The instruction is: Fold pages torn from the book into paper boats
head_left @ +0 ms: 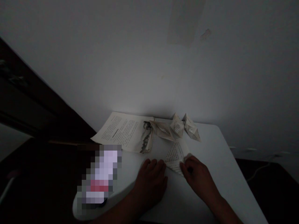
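A folded piece of printed paper (pixel 175 155), roughly a triangle or diamond in shape, lies on the white table in front of me. My right hand (pixel 199 171) pinches its right edge between thumb and fingers. At the paper's left corner rests my left hand (pixel 153 179), palm down with fingers bent and slightly apart, the index finger touching or nearly touching the corner. Just beyond are three folded paper boats: a left one (pixel 162 130), a middle one (pixel 177 126) and a right one (pixel 192 129).
An open book (pixel 126 132) with printed pages lies at the table's back left. A blurred-out lit device, perhaps a phone (pixel 102 174), is at the left edge. The white table (pixel 210 137) stands against a pale wall (pixel 116 62). Dark floor shows on both sides.
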Tool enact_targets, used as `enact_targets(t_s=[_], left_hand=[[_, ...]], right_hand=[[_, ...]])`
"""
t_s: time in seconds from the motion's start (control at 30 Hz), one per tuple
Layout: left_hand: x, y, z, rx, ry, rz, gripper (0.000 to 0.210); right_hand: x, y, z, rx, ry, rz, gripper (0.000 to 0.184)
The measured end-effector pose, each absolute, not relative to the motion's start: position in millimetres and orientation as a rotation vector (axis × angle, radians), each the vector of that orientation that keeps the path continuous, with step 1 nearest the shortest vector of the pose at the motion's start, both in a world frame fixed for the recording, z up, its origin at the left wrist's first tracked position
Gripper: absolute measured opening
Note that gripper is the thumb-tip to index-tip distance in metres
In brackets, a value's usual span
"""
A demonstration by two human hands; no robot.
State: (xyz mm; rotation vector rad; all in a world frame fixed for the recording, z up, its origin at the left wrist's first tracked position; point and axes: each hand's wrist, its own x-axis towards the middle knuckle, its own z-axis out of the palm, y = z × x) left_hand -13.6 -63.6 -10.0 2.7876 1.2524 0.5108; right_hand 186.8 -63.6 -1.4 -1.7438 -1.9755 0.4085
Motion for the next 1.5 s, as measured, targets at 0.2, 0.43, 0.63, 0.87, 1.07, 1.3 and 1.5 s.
enact_targets(t_s=[0.2, 0.43, 0.63, 0.87, 1.07, 1.3, 1.5], left_hand=[[-13.7, -61.1, -12.7, 2.748, 1.213, 0.494, 0.037], [-11.6, -62.0, -15.1, 2.746, 1.208, 0.480, 0.040], [-9.6, -62.7, -13.4, 2.744, 1.264, 0.510, 0.039], [-9.4, -62.5, -7.7, 2.713, 1.274, 0.459, 0.037], [-7.0, -65.3, -12.7, 2.719, 1.329, 0.491, 0.038], [-5.4, -66.1, -12.3, 2.700, 1.360, 0.484, 0.038], [-6.9, -65.2, -14.7, 2.737, 1.337, 0.473, 0.037]], right_hand=[[184.6, -62.2, 0.2, -1.797, -2.004, 0.335, 0.034], [184.1, -60.6, -2.5, -1.819, -2.005, 0.304, 0.034], [184.9, -59.1, 0.1, -1.842, -2.015, 0.289, 0.034], [185.1, -60.1, 2.4, -1.860, -2.032, 0.277, 0.034], [185.9, -60.1, 0.1, -1.859, -2.040, 0.287, 0.033], [186.2, -60.0, 0.1, -1.852, -2.051, 0.281, 0.035], [186.5, -59.4, -0.8, -1.866, -2.052, 0.271, 0.034]])
